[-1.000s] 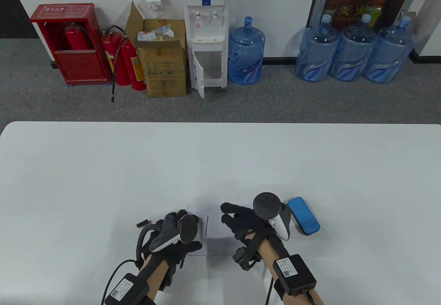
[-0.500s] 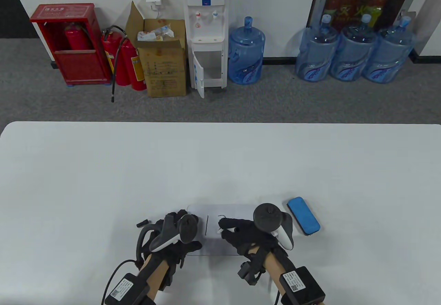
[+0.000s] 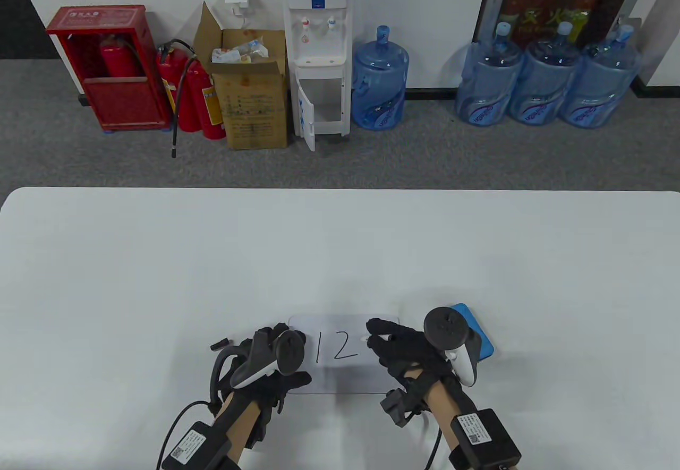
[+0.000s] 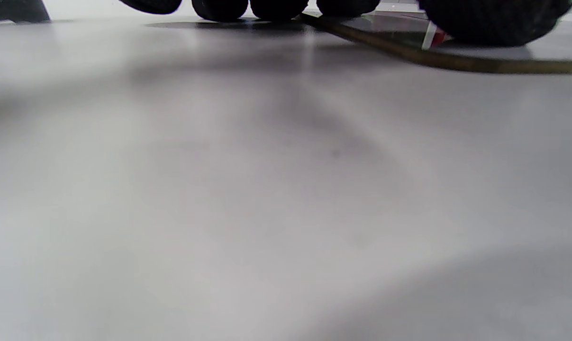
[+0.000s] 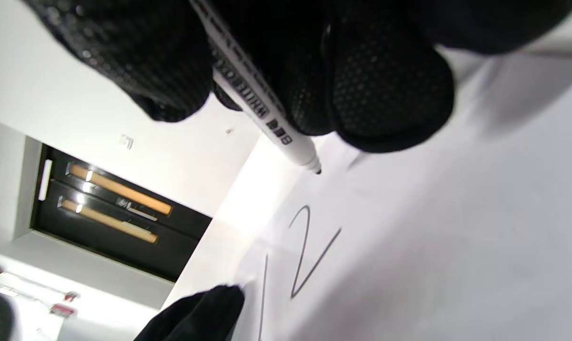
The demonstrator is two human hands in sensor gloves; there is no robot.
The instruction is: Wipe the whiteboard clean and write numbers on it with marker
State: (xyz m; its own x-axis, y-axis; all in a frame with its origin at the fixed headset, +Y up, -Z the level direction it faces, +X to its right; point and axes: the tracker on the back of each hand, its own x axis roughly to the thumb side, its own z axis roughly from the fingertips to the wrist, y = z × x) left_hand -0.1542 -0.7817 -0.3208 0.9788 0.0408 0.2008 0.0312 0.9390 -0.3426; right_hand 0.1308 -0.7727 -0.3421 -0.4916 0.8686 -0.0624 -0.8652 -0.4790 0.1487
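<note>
— Nearest?
— Left hand [image 3: 268, 356], fingers flat, presses the whiteboard's [image 3: 340, 379] left edge on the bench [image 3: 159, 257].
— And the right hand [image 3: 406, 348]?
— Its fingers pinch a marker [image 5: 262, 111] — tip just beside the written "12" [image 3: 333, 346].
— Beyond?
— An eraser [image 3: 481, 332], partly behind the right tracker.

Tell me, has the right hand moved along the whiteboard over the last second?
Yes. The right hand, gripping the marker, has shifted rightward, away from the steady left hand and toward the blue eraser, now partly covering it.
</note>
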